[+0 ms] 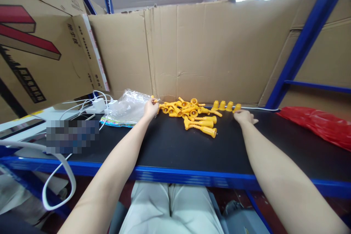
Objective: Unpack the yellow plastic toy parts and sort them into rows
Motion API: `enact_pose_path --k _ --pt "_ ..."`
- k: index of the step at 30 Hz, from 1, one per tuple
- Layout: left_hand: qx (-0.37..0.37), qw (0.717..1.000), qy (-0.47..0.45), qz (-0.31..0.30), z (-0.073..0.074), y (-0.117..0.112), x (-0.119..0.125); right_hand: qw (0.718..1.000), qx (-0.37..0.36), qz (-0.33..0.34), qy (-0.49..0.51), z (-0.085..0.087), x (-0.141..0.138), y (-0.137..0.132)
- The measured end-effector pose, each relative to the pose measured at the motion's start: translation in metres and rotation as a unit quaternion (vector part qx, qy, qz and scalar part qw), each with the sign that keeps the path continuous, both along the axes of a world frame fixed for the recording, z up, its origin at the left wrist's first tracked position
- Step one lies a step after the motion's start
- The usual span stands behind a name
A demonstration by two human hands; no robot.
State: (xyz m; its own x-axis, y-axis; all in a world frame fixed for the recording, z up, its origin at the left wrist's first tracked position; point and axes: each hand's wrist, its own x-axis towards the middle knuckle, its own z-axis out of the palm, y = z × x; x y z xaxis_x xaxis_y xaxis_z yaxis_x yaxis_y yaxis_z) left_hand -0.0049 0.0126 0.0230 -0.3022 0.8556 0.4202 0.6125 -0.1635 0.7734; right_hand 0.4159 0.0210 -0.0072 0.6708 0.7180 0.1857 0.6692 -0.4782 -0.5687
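At the left end of a pile of yellow trumpet-shaped plastic pieces (184,109), my left hand (150,109) is closed in a pinch on a small yellow plastic piece (155,100), mostly hidden by the fingers. My right hand (244,116) has its fingers closed on a yellow plastic cup (237,107), the rightmost in a row with several other yellow cups (222,105) along the back of the bench. In front of the pile lie two longer yellow pieces with twisted stems and flared ends (208,131), pointing right.
A clear plastic bag (128,106) lies left of my left hand. White chargers and cables (99,105) sit farther left, near a large cardboard box (49,44). A red plastic bag (318,123) is at the right. A cardboard wall (208,51) backs the black benchtop (175,153).
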Motion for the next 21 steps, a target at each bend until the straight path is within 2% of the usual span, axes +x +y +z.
enact_pose_path --k 4,10,21 --pt "-0.02 0.998 -0.06 -0.015 0.001 -0.003 0.001 0.997 -0.057 0.046 -0.04 0.0 -0.003 0.0" --pt "-0.024 0.992 -0.122 -0.025 0.004 -0.005 0.002 0.99 -0.091 0.078 -0.071 -0.005 -0.001 0.004" --pt "-0.033 0.991 -0.123 -0.05 -0.004 -0.001 -0.009 0.986 -0.117 0.091 -0.076 -0.004 -0.004 0.003"
